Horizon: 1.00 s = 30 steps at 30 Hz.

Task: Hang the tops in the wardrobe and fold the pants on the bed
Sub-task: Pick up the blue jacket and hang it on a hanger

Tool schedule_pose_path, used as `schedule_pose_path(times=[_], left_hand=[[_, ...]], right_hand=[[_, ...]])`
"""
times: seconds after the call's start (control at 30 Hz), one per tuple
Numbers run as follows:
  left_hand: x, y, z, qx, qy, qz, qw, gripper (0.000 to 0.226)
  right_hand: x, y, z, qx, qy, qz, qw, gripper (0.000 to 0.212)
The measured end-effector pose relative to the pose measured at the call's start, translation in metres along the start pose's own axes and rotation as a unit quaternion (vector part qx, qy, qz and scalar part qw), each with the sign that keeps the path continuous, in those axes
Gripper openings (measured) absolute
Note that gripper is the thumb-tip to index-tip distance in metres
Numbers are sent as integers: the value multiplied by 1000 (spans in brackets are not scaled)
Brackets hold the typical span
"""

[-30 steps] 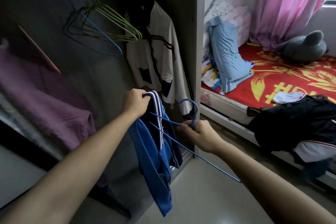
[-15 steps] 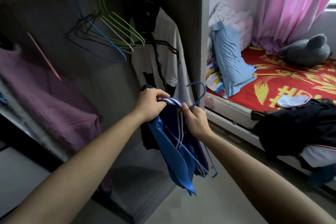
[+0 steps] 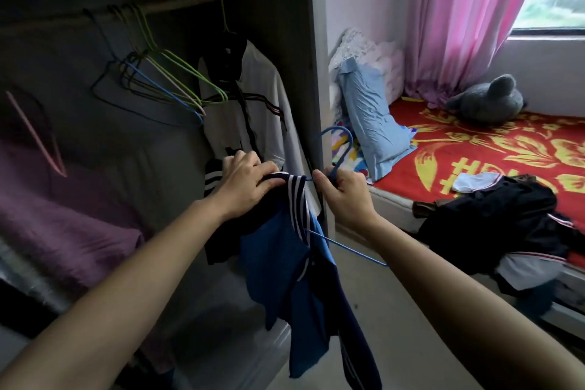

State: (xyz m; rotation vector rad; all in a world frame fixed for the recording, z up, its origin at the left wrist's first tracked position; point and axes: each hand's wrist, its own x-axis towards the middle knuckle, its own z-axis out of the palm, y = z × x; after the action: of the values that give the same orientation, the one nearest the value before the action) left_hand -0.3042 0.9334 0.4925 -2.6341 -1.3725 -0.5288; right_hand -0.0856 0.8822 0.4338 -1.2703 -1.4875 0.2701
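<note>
A blue and navy top [image 3: 294, 266] with a white-striped collar hangs in front of the open wardrobe. My left hand [image 3: 245, 182] grips its collar. My right hand [image 3: 345, 191] holds the neck of a blue wire hanger [image 3: 340, 149], whose lower arm pokes out of the top to the right. A white top [image 3: 262, 111] with dark stripes hangs on the wardrobe rail [image 3: 158, 9] right behind my hands. A pile of dark clothes [image 3: 503, 225] lies on the bed's [image 3: 490, 149] near edge.
Several empty wire hangers [image 3: 158, 85] hang on the rail to the left. Purple fabric [image 3: 63, 218] lies on a shelf at the left. The wardrobe's side panel [image 3: 304, 73] stands between wardrobe and bed. A blue pillow [image 3: 370, 117] and a grey plush toy [image 3: 487, 101] lie on the bed.
Both hands rose and came together at the collar. The hanger, earlier held below and outside the top, now sits inside it with its hook up.
</note>
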Motion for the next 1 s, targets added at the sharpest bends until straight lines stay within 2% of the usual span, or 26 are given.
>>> schedule_pose_path(times=[0.13,0.23,0.3,0.37,0.53,0.63,0.73,0.87,1.0], left_hand=[[6,13,4,-12,6,-27,1000,36],[8,22,7,10,45,-97,994,62],[8,23,6,10,80,-150,985,67],[9,19,7,6,82,-172,982,60],[6,11,13,29,68,-130,989,31],[4,11,13,8,77,-159,984,26],[3,9,7,-20,92,-188,978,22],[4,13,-5,-48,126,-188,973,23],[11,24,-17,-33,162,-169,972,21]], right_hand=[[6,6,-9,-104,36,-22,994,33],[-3,13,-3,-134,76,-45,987,25],[-14,23,3,-168,95,-41,980,32],[-28,36,5,-201,122,-40,971,40],[-53,55,7,-248,136,-28,959,28],[-65,62,14,-275,97,-30,956,24],[-76,65,21,-218,-6,3,976,15],[-84,61,37,-208,-162,88,961,33],[-75,53,53,-181,-216,165,945,50]])
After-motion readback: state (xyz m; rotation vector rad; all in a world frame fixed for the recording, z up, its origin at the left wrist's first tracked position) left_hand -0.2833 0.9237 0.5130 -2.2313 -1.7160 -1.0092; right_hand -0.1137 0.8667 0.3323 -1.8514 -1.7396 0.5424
